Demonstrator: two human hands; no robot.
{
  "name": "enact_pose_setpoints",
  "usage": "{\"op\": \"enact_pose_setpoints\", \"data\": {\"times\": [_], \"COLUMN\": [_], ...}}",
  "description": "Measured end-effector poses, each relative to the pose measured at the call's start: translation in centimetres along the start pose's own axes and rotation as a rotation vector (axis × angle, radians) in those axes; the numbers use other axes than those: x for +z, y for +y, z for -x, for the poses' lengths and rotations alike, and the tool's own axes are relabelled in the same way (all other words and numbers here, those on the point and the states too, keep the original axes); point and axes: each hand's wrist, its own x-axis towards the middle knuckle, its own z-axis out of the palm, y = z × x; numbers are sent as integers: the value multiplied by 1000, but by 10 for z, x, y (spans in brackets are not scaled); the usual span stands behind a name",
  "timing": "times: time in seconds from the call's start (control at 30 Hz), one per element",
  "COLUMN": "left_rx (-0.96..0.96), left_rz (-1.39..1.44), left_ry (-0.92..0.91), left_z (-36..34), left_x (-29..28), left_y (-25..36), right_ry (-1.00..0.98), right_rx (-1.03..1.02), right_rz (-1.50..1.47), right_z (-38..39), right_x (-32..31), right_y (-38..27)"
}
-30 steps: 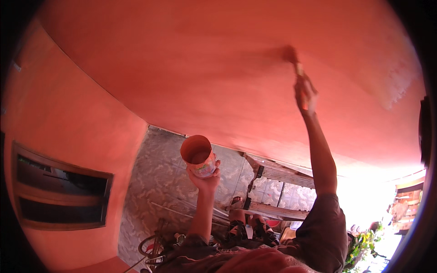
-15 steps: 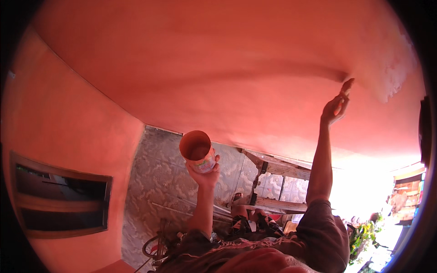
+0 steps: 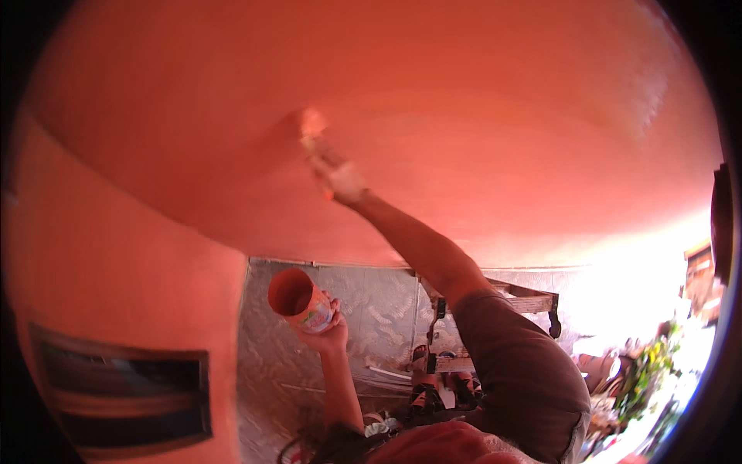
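My left hand (image 3: pixel 331 334) is wrapped round an orange-coated paint tub (image 3: pixel 308 306), tilted a little so its open mouth shows. The tub carries a printed label, and its inside is coated in orange. Raised high across to the left, my right hand (image 3: pixel 342 181) is closed on a paintbrush (image 3: pixel 312 128). Motion smears both the hand and the brush. The bristle end is at the broad orange-red wall (image 3: pixel 479 147), with a soft shadow beside it; I cannot tell exactly how firmly it touches.
A wooden ladder or trestle (image 3: pixel 525 298) stands below my right arm. On the left, a dark-framed window (image 3: pixel 124 390) is set in the adjoining orange wall. Patterned paving (image 3: pixel 371 301) lies below, with thin rods on it. Leafy plants (image 3: pixel 653 371) stand at the right.
My right hand has swept the brush from the far right of the wall over to the left. The tub in my left hand now appears lower and further left as the view shifted.
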Motion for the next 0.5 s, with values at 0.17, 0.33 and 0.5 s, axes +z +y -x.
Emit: {"op": "enact_pose_setpoints", "data": {"times": [0.17,0.33,0.5], "left_rx": [-96,-265,-444], "left_rz": [-24,-29,76], "left_ry": [100,-203,-190], "left_z": [-7,8,-12], "left_x": [16,2,-68], "left_y": [-13,-4,14], "right_ry": [-149,-127,406], "right_rx": [-91,988,80], "right_rz": [111,-630,547], "right_z": [10,83,216], "right_x": [-82,-273,-346], "right_y": [8,-48,14]}}
